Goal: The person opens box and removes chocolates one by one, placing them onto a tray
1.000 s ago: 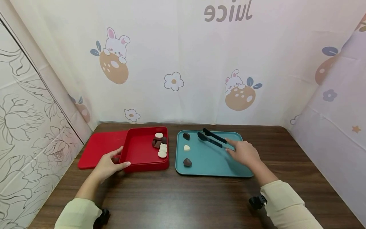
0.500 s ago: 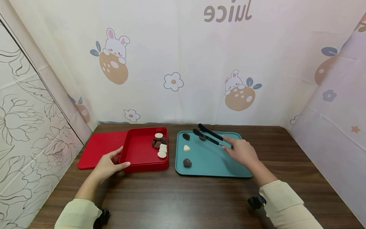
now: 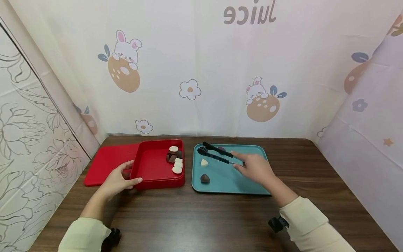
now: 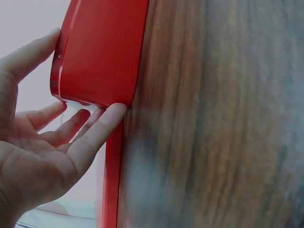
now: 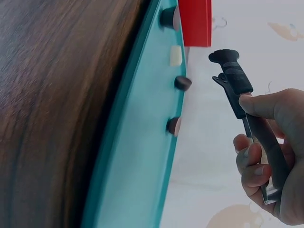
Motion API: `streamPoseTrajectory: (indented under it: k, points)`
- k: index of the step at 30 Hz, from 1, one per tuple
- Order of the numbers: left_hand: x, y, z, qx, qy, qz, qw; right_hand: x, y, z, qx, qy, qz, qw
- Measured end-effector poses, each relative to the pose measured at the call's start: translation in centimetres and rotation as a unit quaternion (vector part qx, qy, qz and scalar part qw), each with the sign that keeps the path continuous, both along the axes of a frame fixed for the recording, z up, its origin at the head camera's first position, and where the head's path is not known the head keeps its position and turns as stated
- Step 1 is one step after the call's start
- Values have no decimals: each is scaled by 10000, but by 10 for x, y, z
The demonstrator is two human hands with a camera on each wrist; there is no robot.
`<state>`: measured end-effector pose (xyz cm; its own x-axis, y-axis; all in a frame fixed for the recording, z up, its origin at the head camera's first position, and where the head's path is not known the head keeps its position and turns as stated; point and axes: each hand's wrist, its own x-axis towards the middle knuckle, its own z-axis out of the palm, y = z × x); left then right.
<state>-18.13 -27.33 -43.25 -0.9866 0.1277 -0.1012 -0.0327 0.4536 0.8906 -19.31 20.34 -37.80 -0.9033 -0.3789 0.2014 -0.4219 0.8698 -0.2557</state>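
My left hand (image 3: 116,180) rests at the near left corner of a red box (image 3: 150,165), its extended thumb along the front and its fingertips against the side. Inside the box, white and dark chocolates (image 3: 172,159) line the right side. My right hand (image 3: 255,168) holds black-tipped tongs (image 5: 237,88), thumb on one arm and fingers curled round the other. The tong tips are parted over the far left of a teal tray (image 3: 233,185), overlapping a dark chocolate in the head view. On the tray also lie a white chocolate (image 3: 204,162), a dark chocolate (image 3: 205,178) and another dark chocolate (image 3: 221,149).
A flat red lid (image 3: 108,164) lies left of the box, which partly covers it in the head view. Box and tray stand side by side on a brown wooden table (image 3: 189,217). A printed curtain (image 3: 195,63) hangs behind the table.
My right hand has carried the tongs leftward over the tray, bringing the tips over the dark chocolate at its far left. My left hand keeps its place at the box.
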Motion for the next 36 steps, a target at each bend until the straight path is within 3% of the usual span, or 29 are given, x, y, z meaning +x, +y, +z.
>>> streamPoseTrajectory:
  k: [7, 19, 36]
  points:
    - [-5, 0, 2, -26, -68, -97, 9999, 2, -21, 10, 176, -3, 346, 9992]
    - [-10, 2, 7, -646, -292, -55, 9975, 4, -49, 33, 526, -258, 1034, 9929]
    - [-11, 2, 8, -599, -371, -10, 9975, -12, -96, 64, 1518, -464, 1268, 9792]
